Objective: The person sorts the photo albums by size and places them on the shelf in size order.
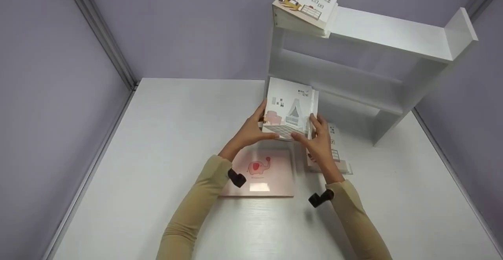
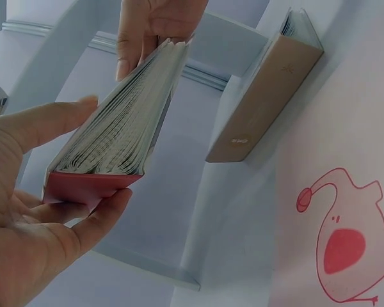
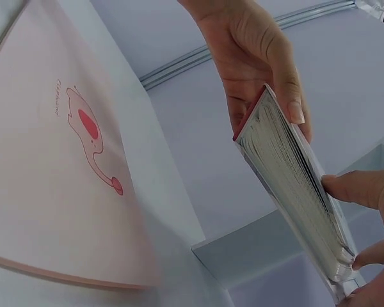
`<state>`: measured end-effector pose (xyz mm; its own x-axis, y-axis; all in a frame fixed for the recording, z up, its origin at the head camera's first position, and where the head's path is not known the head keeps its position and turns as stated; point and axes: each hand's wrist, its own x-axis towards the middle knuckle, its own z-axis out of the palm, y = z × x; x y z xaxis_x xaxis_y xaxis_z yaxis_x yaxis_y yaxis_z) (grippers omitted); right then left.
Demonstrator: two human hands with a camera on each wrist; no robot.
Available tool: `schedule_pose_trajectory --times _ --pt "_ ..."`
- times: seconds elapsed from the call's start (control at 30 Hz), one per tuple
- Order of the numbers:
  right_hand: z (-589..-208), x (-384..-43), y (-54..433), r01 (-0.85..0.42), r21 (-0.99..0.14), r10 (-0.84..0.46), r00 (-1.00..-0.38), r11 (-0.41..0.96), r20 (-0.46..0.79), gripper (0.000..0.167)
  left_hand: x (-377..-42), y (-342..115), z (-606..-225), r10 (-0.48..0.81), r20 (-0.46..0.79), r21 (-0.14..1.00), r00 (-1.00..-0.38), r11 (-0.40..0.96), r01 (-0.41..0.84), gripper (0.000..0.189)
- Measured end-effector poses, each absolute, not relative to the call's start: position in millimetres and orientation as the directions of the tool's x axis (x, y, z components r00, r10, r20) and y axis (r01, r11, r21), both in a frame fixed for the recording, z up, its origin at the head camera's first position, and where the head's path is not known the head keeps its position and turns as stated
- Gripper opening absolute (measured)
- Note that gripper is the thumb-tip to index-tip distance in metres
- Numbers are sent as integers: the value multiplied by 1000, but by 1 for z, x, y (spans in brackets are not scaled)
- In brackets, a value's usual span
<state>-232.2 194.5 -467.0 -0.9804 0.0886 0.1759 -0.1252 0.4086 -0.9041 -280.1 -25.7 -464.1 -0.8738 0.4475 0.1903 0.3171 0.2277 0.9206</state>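
Both hands hold a thick white book (image 1: 289, 97) with a tent and a pink armchair on its cover, raised in front of the shelf. My left hand (image 1: 251, 129) grips its left side, where a red spine (image 2: 96, 188) shows in the left wrist view. The right hand (image 1: 321, 144) holds the opposite side between thumb and fingers. Page edges (image 3: 288, 166) fan slightly between the covers in the right wrist view. Partly hidden below the right hand, another book (image 1: 337, 144) rests on the table; its brown spine (image 2: 265, 99) appears in the left wrist view.
A white two-tier shelf (image 1: 387, 28) stands at the back right. On its upper left end lies a book or stack of books (image 1: 304, 2) with a similar cover. A pink flat item (image 1: 275, 181) with an elephant drawing lies on the white table (image 1: 169, 134).
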Motion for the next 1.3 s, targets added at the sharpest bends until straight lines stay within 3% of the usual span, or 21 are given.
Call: schedule_pose_trajectory --times 0.53,1.0,1.3 --pt "-466 -225 195 -118 -914 96 -981 389 168 89 -257 -29 -434 487 166 931 -858 208 299 111" --pt "-462 -221 193 -120 -914 120 -976 386 179 88 -271 -26 -459 467 194 936 -863 175 305 116" --pt "-456 -216 195 -174 -917 127 -964 359 233 87 -256 -25 -431 485 200 927 -852 187 324 112"
